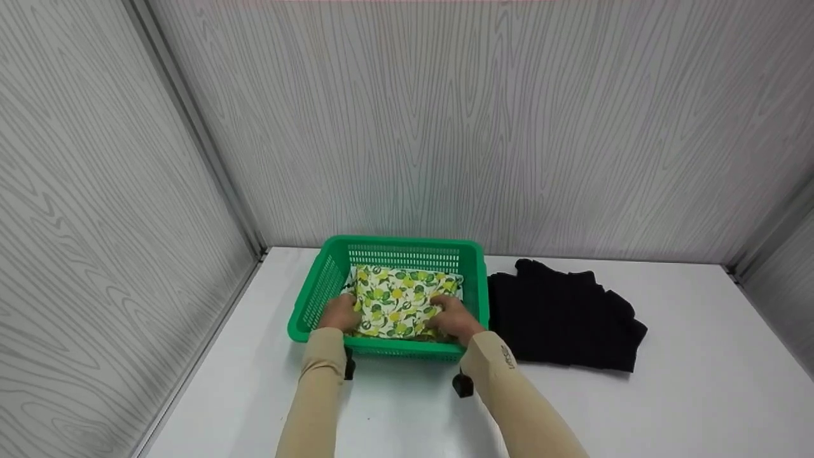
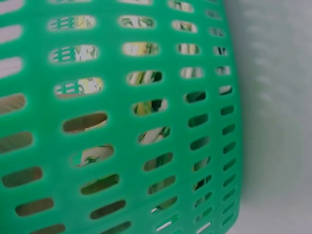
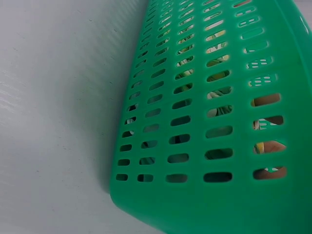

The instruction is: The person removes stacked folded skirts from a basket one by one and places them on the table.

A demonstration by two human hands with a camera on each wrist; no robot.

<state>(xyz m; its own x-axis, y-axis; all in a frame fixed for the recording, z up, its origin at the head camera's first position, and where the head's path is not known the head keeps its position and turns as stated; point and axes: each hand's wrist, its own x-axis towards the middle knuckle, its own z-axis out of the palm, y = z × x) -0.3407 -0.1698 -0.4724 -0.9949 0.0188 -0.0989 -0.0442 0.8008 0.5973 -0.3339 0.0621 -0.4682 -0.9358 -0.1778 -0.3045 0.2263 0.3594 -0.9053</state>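
Note:
A green plastic basket with slotted walls stands on the white table. Inside it lies a folded cloth printed with yellow lemons and green leaves, over other fabric whose white and black edge shows. My left hand holds the cloth at its left edge, fingertips partly hidden. At the right edge my right hand grips it, a finger and the thumb showing on the print. Both wrist views are mostly filled by the basket's wall; through the slots of the wall, bits of print and skin show.
A black folded garment lies on the table right beside the basket. Grey wood-grain panels rise behind and at both sides. The white tabletop runs in front of the basket.

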